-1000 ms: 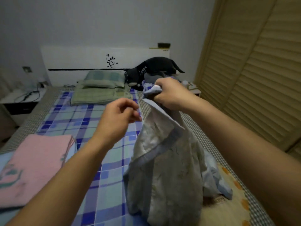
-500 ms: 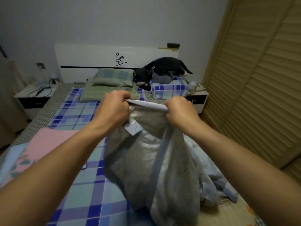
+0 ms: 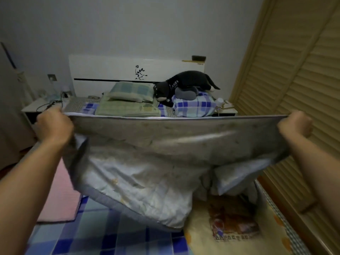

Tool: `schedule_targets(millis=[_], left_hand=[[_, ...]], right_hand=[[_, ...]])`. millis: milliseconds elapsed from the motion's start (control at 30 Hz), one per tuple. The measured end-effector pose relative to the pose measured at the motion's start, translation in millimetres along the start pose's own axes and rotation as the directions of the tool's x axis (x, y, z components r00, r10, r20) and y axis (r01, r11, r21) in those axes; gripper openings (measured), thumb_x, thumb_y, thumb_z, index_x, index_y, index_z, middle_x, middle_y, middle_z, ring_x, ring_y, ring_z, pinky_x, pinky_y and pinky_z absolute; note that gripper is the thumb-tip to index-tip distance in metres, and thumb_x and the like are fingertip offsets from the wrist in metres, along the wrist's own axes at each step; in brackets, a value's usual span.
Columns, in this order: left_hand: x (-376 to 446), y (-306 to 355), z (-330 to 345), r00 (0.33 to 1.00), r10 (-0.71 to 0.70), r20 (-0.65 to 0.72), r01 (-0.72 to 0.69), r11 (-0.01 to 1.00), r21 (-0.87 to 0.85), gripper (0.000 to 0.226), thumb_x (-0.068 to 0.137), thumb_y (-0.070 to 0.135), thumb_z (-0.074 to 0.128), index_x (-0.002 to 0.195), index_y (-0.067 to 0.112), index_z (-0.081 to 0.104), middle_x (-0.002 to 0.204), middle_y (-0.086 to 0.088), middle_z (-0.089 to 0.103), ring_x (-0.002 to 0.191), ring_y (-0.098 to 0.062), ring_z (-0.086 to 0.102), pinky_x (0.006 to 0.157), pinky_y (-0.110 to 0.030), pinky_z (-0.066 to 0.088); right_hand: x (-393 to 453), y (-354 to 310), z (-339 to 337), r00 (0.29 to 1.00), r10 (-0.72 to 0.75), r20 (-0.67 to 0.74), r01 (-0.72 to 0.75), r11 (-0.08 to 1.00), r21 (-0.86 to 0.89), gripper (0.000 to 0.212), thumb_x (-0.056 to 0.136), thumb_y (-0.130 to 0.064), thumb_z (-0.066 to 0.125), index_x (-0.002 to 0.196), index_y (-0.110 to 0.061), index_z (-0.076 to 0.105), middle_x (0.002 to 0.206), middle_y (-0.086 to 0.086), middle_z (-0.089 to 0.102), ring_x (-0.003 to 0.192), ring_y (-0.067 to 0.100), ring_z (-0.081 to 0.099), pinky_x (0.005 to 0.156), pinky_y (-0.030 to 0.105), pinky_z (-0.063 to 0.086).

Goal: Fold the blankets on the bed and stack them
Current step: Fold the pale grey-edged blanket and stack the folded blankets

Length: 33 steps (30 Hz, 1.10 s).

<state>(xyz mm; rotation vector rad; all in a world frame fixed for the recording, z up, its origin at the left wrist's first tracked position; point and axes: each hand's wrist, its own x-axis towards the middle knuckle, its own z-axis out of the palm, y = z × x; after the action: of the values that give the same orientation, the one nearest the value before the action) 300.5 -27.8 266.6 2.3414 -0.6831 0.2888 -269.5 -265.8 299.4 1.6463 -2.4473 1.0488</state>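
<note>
The grey quilt hangs stretched between the two hands, and its top edge is the line the coming fold turns on. That edge runs nearly level from left to right across the view, pulled taut, so the long axis of the held span lies crosswise to the bed. The left hand is clenched round the left end of the edge; the right hand is clenched round the right end, fingers curled over the cloth. The two are well apart and at about the same height, neither plainly nearer the quilt's middle.

From both grips the quilt falls downward and toward the near side. Its lower part sags in loose folds, a pale lining showing, and the bottom hem seems to hang just above the blue checked sheet on the left, while the right portion droops onto a yellow printed blanket; whether it touches there is hard to tell.

A folded pink blanket lies on the near left of the bed, just beside the hanging quilt. Judged from this, the next step is probably bringing the two ends together, with the sagging lower part liable to bunch unevenly.
</note>
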Motion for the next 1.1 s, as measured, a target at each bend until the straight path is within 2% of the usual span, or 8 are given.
schedule_targets(millis=[167,333,400,567,733,900,1033,1100], left_hand=[[-59,74,19,0.919,0.225,0.323,-0.065,0.896,-0.439,0.034,0.091,-0.001,0.049,0.117,0.014,0.063,0.107,-0.008,0.063,0.105,-0.032,0.061,0.085,-0.042,0.051],[-174,148,26,0.509,0.683,0.525,-0.372,0.724,-0.581,0.072,0.083,0.066,0.062,0.144,0.052,0.026,0.118,0.010,0.054,0.095,-0.014,0.062,0.078,-0.039,0.053],[-198,154,49,0.417,0.728,0.544,-0.509,0.683,-0.525,0.049,0.084,0.057,0.065,0.128,0.043,0.047,0.121,0.007,0.059,0.099,-0.016,0.063,0.073,-0.033,0.048],[-176,96,58,0.737,0.539,0.408,-0.202,0.752,-0.627,0.018,0.091,0.016,0.051,0.100,0.023,0.065,0.093,-0.003,0.068,0.089,-0.023,0.062,0.071,-0.034,0.046],[-201,-19,70,0.468,0.693,0.549,-0.725,0.656,-0.210,0.029,0.083,0.040,0.045,0.105,0.031,0.063,0.085,-0.002,0.073,0.076,-0.030,0.069,0.065,-0.042,0.057],[-218,-113,107,0.392,0.519,0.760,-0.754,0.654,-0.058,0.041,0.083,0.066,0.035,0.099,0.040,0.061,0.084,0.008,0.074,0.076,-0.021,0.071,0.059,-0.032,0.053],[-274,-166,119,0.141,0.366,0.920,-0.788,0.604,-0.120,0.047,0.082,0.075,0.043,0.100,0.034,0.057,0.101,0.009,0.070,0.090,-0.015,0.071,0.068,-0.031,0.052],[-304,-194,123,0.117,0.212,0.970,-0.731,0.680,-0.060,0.042,0.082,0.066,0.045,0.112,0.036,0.051,0.122,0.004,0.063,0.102,-0.021,0.068,0.080,-0.035,0.055]], right_hand=[[-38,-77,-12,0.894,-0.425,0.142,0.364,0.874,0.324,0.032,0.090,-0.016,0.042,0.108,-0.013,0.068,0.109,0.015,0.067,0.103,0.034,0.061,0.079,0.035,0.046],[-130,-138,-43,0.426,-0.860,0.279,0.727,0.510,0.460,0.019,0.095,-0.015,0.053,0.101,-0.023,0.069,0.089,-0.014,0.059,0.078,0.000,0.053,0.068,0.013,0.037],[-153,-138,-34,0.350,-0.913,0.211,0.762,0.408,0.502,0.015,0.089,-0.020,0.059,0.098,-0.022,0.071,0.089,-0.012,0.065,0.081,0.006,0.059,0.069,0.019,0.043],[-179,-26,48,0.444,-0.716,0.539,0.771,0.612,0.178,0.028,0.084,-0.022,0.071,0.109,-0.030,0.061,0.094,-0.007,0.057,0.087,0.015,0.059,0.067,0.030,0.044],[-188,141,117,0.823,-0.226,0.521,0.407,0.874,-0.265,0.016,0.086,-0.019,0.057,0.091,-0.019,0.073,0.094,0.009,0.068,0.091,0.033,0.068,0.073,0.036,0.054],[-153,180,102,0.964,0.187,0.191,-0.214,0.967,0.136,0.026,0.087,-0.012,0.054,0.106,-0.010,0.071,0.103,0.019,0.071,0.097,0.041,0.064,0.086,0.041,0.050],[-175,180,90,0.956,-0.242,-0.166,0.255,0.965,0.057,0.030,0.086,-0.017,0.050,0.103,-0.001,0.068,0.093,0.020,0.066,0.091,0.039,0.058,0.106,0.045,0.036],[-227,175,84,0.802,-0.585,0.123,0.578,0.811,0.089,0.019,0.082,-0.011,0.051,0.089,-0.006,0.069,0.079,0.014,0.065,0.071,0.034,0.062,0.074,0.040,0.049]])
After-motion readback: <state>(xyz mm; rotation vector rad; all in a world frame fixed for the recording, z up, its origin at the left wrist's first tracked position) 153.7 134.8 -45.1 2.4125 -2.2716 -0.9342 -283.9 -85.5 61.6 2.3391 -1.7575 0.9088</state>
